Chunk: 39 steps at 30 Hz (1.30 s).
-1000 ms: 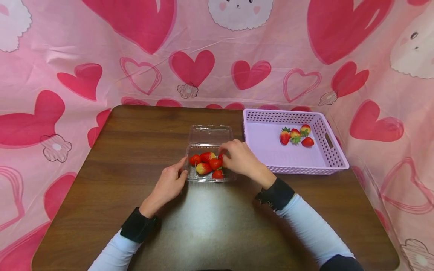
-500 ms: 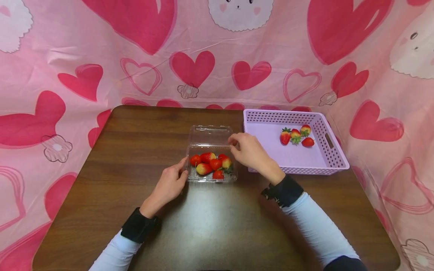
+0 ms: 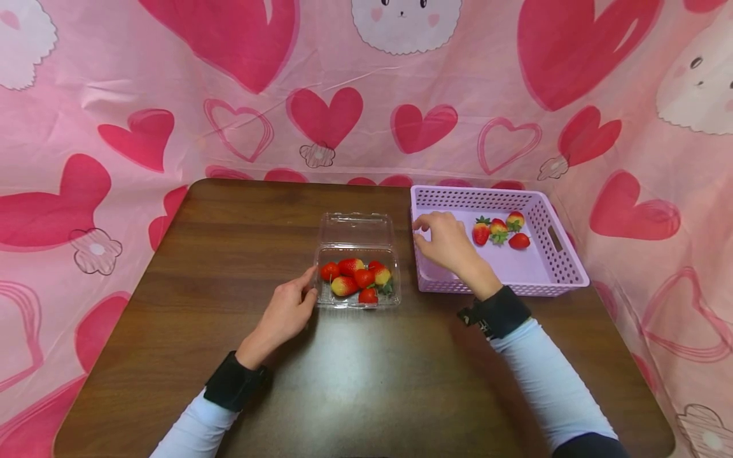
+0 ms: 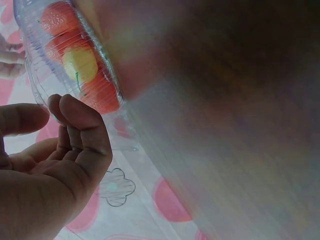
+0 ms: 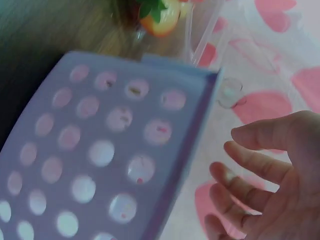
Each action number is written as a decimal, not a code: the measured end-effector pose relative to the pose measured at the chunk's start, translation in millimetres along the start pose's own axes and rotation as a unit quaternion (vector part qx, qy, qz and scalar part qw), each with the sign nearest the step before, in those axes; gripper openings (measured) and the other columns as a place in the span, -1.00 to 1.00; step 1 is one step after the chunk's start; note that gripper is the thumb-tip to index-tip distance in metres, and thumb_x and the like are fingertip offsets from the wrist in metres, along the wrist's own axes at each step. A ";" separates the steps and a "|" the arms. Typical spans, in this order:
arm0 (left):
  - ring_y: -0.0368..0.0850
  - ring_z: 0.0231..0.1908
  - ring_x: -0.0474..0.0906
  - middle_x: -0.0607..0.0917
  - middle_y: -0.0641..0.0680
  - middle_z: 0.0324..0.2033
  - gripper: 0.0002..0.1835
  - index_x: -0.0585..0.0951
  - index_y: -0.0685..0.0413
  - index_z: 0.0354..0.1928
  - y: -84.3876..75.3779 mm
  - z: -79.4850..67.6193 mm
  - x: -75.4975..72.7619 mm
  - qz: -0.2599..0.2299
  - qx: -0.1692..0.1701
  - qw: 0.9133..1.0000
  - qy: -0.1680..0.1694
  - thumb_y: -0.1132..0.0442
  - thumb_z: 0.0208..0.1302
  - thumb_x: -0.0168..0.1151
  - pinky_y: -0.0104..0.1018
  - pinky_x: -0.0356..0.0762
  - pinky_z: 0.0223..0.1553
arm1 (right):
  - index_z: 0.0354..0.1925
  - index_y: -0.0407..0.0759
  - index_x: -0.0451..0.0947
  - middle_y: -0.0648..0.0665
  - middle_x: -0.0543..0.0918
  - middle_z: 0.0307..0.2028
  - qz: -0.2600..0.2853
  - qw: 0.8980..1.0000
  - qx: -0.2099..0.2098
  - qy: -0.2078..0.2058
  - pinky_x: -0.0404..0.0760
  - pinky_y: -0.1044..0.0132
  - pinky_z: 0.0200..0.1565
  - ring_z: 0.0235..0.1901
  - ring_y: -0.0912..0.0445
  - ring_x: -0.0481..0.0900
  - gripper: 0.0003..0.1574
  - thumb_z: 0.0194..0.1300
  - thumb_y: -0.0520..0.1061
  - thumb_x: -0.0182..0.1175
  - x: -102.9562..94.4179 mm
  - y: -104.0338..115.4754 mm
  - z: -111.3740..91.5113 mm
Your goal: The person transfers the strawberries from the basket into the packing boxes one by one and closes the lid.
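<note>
A clear plastic clamshell box stands on the table with its lid raised at the back. Several strawberries lie in it, red with some pale yellow parts. My left hand holds the box at its left side; in the left wrist view, thumb and fingertips meet at the rim. My right hand hangs over the left end of a lilac basket, holding nothing, its fingers loosely bent. In the right wrist view those fingers are apart from the basket's perforated wall.
Several more strawberries with green leaves sit in the basket's right half. The brown wooden table has a back edge close behind the box and basket. A pink heart-patterned cloth hangs behind and at both sides.
My right hand has let go of a strawberry at the right side of the clamshell and moved right, over the basket. The left hand has stayed at the box.
</note>
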<state>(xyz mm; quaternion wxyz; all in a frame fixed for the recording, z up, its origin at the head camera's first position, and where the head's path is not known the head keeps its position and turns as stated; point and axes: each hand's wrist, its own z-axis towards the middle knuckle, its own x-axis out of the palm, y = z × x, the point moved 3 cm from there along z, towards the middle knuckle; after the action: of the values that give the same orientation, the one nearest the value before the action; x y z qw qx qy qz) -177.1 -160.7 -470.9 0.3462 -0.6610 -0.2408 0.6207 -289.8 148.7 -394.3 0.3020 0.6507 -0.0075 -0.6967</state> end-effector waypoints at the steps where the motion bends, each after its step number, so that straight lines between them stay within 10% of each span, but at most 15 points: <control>1: -0.08 -0.58 0.40 0.49 0.05 -0.51 -0.40 0.35 0.34 0.53 0.0 0.0 -0.1 0.000 0.001 1.000 0.000 0.34 0.52 0.13 -0.24 0.40 -0.53 | -0.05 -0.28 0.72 -0.32 0.70 -0.12 -0.003 1.000 0.009 -0.002 0.42 -0.28 -0.04 0.00 -0.31 0.53 -0.73 0.35 -0.17 0.27 -1.9 -3.0 0.2; 39: -0.07 -0.59 0.41 0.50 0.06 -0.50 -0.39 0.34 0.32 0.55 0.0 0.0 -0.3 0.002 -0.010 1.000 0.009 0.32 0.53 0.12 -0.24 0.42 -0.53 | 0.24 -0.52 0.46 -0.60 0.50 0.13 -0.018 0.989 0.144 0.016 0.38 -0.34 0.24 0.20 -0.45 0.44 -0.39 0.34 -0.17 0.20 -11.2 -108.7 -1.1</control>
<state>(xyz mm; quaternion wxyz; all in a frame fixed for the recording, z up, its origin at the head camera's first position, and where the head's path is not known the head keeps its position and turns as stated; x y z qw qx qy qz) -177.2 -160.9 -470.7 0.3404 -0.6703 -0.2422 0.6133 -333.8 242.8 -428.2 0.1933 0.6987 -0.0911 -0.6828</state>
